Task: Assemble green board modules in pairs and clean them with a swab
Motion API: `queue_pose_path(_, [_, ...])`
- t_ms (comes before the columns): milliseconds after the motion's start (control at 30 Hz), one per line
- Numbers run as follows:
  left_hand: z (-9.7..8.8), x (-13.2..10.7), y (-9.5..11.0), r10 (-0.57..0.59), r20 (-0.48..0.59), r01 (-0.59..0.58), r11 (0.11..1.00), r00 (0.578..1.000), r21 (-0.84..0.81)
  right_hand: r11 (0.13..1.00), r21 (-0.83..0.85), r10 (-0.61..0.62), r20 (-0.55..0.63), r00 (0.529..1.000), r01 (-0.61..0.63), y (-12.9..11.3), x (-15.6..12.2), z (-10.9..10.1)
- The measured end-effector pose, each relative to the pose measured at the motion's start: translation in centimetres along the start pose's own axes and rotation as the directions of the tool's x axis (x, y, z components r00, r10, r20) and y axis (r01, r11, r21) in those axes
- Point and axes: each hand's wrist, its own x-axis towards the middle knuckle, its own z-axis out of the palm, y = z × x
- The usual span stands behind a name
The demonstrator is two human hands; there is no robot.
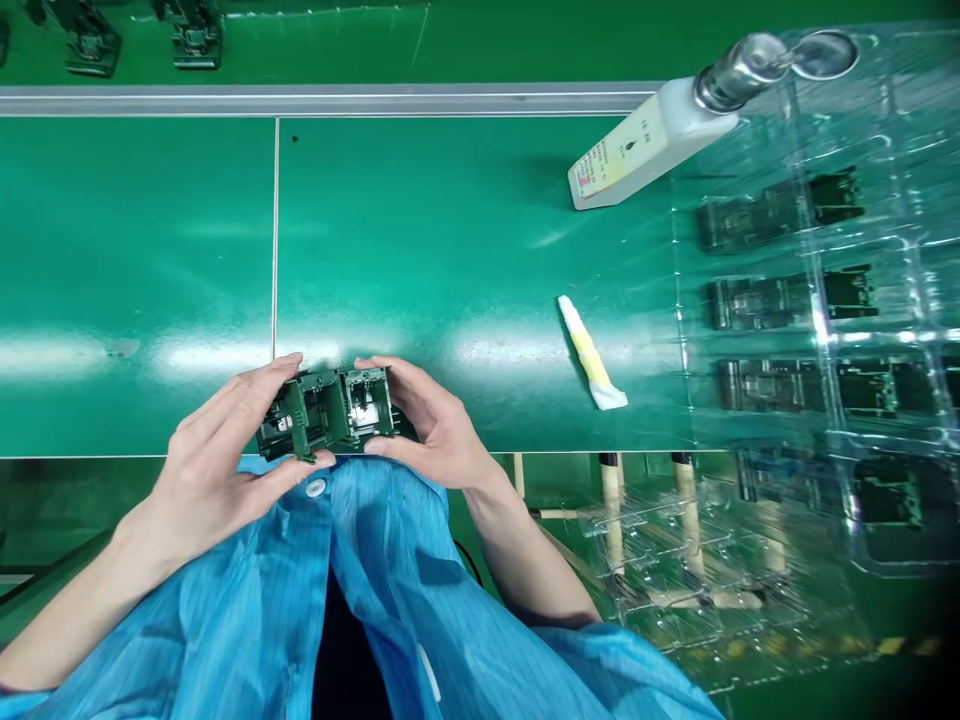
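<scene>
Head view: a dark green plastic part [330, 412] held between both hands, just over the near edge of the green worktop [420, 250] and above the blue coat [390, 600]. Long axis of the part running left to right, so one end for each hand. Left hand [217, 460] closed on the left end, thumb under the front edge, fingers curled over the back. Right hand [431, 425] closed on the right end in the same manner, forefinger over the top, thumb below. Both hands equally near, in fact touching the part; no gap to cross. A bright metal piece visible inside the right half of the part; finer detail not clear.

To the right, well apart from the hands, a small white and yellow tube [591, 355] lying flat on the worktop, pointing obliquely away. Farther back, a white bottle [652, 145] with a metal top, tilted, leaning against the clear plastic tray [885, 250].

Containers: the clear tray at the right edge, with moulded pockets in rows. In several pockets, dark parts [780, 215] of the same kind, one per pocket, lying across. More clear trays below, hanging over the worktop edge; contents there hard to tell through the glare.

Top left, beyond a metal rail, two more dark parts [142, 35] on a green belt.
</scene>
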Motion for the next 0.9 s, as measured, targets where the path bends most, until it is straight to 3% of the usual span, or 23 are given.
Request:
queue_pose_path(133, [0.5, -0.7, -1.1, -0.074, 0.031, 0.076, 0.995, 0.997, -0.068, 0.971, -0.238, -0.022, -0.050, 0.999, 0.009, -1.6, -0.4, 0.3])
queue_pose_path(233, [1.1, -1.5, -2.0, -0.148, 0.060, 0.158, 0.959, 0.987, -0.234, 0.878, -0.477, -0.097, -0.078, 0.992, 0.049, -3.6, -1.1, 0.8])
queue_pose_path(367, [2.0, -2.1, -2.3, -0.187, 0.019, 0.174, 0.866, 0.982, -0.469, 0.766, -0.639, -0.152, -0.077, 0.985, 0.068, -5.6, -1.8, 1.5])
queue_pose_path(533, [2.7, -2.3, -2.0, -0.209, -0.021, 0.163, 0.817, 0.978, -0.554, 0.702, -0.708, -0.161, -0.056, 0.985, 0.074, -6.4, -2.0, 1.5])
queue_pose_path(900, [3.5, -2.9, -2.4, -0.214, -0.033, 0.155, 0.798, 0.976, -0.582, 0.671, -0.740, -0.146, -0.056, 0.988, 0.057, -6.6, -2.2, 1.6])
